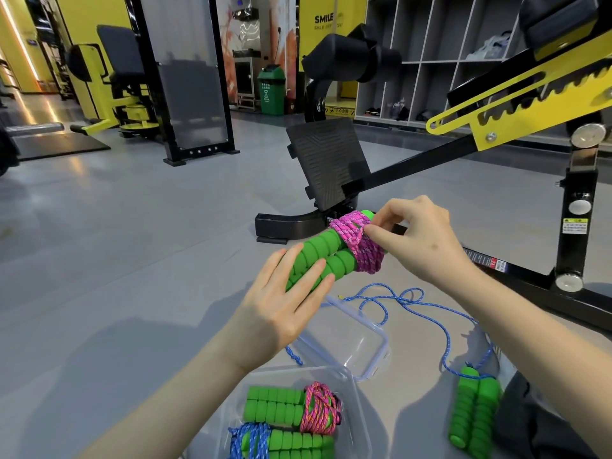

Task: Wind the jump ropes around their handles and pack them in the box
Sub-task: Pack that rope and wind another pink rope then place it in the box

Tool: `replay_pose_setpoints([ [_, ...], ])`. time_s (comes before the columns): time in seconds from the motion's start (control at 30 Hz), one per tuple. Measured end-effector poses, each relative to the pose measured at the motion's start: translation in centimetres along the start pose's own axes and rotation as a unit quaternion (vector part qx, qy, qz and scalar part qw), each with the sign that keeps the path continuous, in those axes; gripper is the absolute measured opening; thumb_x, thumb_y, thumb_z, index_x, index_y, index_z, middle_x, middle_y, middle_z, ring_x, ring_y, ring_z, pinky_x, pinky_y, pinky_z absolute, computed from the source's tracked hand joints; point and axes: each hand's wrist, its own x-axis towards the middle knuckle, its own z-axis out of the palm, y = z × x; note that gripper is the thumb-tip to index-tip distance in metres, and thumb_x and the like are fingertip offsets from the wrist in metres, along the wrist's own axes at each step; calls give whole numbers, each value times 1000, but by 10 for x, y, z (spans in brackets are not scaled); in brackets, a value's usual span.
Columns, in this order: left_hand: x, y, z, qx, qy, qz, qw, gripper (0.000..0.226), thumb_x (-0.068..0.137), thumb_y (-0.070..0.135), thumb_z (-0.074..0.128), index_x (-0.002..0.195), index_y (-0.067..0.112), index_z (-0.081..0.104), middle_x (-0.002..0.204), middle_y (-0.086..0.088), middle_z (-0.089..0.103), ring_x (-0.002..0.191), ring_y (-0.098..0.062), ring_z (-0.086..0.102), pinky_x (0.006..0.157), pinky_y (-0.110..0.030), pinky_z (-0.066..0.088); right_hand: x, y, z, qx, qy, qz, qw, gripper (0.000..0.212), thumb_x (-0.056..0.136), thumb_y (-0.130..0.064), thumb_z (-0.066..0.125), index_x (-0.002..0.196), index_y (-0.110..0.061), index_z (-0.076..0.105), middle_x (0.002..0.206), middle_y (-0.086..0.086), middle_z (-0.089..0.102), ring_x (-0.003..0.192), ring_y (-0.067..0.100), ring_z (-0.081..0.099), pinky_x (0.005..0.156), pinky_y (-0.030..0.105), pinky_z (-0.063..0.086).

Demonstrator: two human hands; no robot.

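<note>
Green foam handles [318,260], two of them laid side by side, are held in the air above the floor [132,226]. Their long axis runs from the near left to the far right, and the rope end points away from the person. A pink rope [356,241] is wound in many turns around that far end.

The left hand [284,309] holds the near end of the pair. Its fingers lie almost straight and close together across the top (the thumb is hidden beneath). The right hand [420,240] pinches a strand of the pink rope between thumb and forefinger at the wound section, with the other fingers curled.

A clear plastic box [298,372] stands on the floor near the person. It contains two wound bundles, both lying left to right:
- a pink-wound bundle [319,407], rope end to the right;
- a blue-wound bundle [250,440] just nearer, rope end to the left.

The clear lid [351,342] lies on the floor just beyond the box. A loose blue rope [430,313] trails in loops across the lid and the floor to a second handle pair [473,412] on the right. That pair lies pointing away from the person, rope end farthest. A black gym machine frame [414,167] stands behind.
</note>
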Motion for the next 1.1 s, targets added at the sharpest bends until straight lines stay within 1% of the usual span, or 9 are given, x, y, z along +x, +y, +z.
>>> replay_pose_setpoints([
  [0.1, -1, 0, -1, 0, -1, 2, 1000, 27, 94, -2, 46, 108, -4, 69, 111, -22, 67, 102, -52, 59, 85, -55, 48, 0, -2, 3, 6, -2, 32, 999, 14, 80, -31, 69, 69, -23, 66, 78, -3, 61, 98, 22, 49, 94, 40, 35],
  [0.23, -2, -3, -2, 0, -3, 4, 1000, 25, 94, -3, 45, 112, -4, 63, 111, -22, 66, 102, -53, 58, 87, -55, 46, 7, -1, -1, 71, -59, 79, 993, 16, 73, -37, 74, 63, -26, 69, 78, -4, 56, 92, 29, 55, 86, 51, 46],
  [0.3, -1, -3, -2, -2, -4, 8, 1000, 26, 95, -4, 43, 110, -5, 65, 110, -23, 66, 102, -53, 58, 87, -55, 46, 11, -1, -4, 89, -88, 91, 988, 18, 72, -33, 77, 62, -20, 70, 77, 0, 62, 81, 23, 57, 77, 41, 50],
  [0.4, -1, -1, -2, 2, -3, 11, 1000, 28, 96, -3, 44, 106, -5, 69, 108, -22, 67, 101, -52, 59, 85, -55, 48, 15, -3, -11, 130, -155, 124, 971, 18, 72, -23, 80, 64, -10, 70, 71, 9, 64, 62, 15, 52, 60, 27, 45],
  [0.57, -5, 2, 1, 8, -2, 20, 1000, 27, 97, -4, 41, 108, -3, 67, 107, -20, 68, 101, -49, 60, 84, -54, 49, 22, 4, -13, 113, -221, 179, 952, 22, 69, -26, 82, 72, -6, 73, 68, 3, 64, 72, 14, 54, 69, 28, 42],
  [0.73, -2, 1, -1, 14, 3, 21, 1000, 33, 98, -3, 40, 103, -2, 72, 105, -19, 69, 99, -48, 62, 83, -53, 50, 25, 7, -13, 113, -266, 167, 943, 20, 69, -26, 81, 70, -8, 72, 74, 3, 67, 79, 15, 57, 81, 32, 44],
  [0.9, -4, 3, -1, 10, 0, 25, 1000, 34, 98, -4, 39, 101, -2, 73, 103, -20, 69, 97, -48, 62, 82, -53, 51, 23, 9, -7, 42, -261, 124, 957, 15, 69, -33, 78, 69, -20, 74, 85, 5, 68, 91, 22, 58, 84, 40, 50],
  [0.97, -5, 4, 1, 8, -5, 23, 1000, 34, 98, -3, 39, 102, -2, 72, 104, -20, 69, 98, -49, 62, 82, -53, 50, 22, 7, -3, -54, -238, 80, 966, 13, 71, -37, 73, 66, -26, 69, 91, 2, 60, 100, 24, 47, 88, 38, 42],
  [1.1, -6, 2, 4, 9, -4, 10, 1000, 28, 96, -4, 44, 102, -3, 71, 104, -21, 68, 99, -50, 61, 84, -54, 49, 14, -1, 4, -156, -120, -22, 980, 10, 82, -26, 64, 74, -25, 58, 80, -6, 45, 95, 18, 33, 84, 29, 19],
])
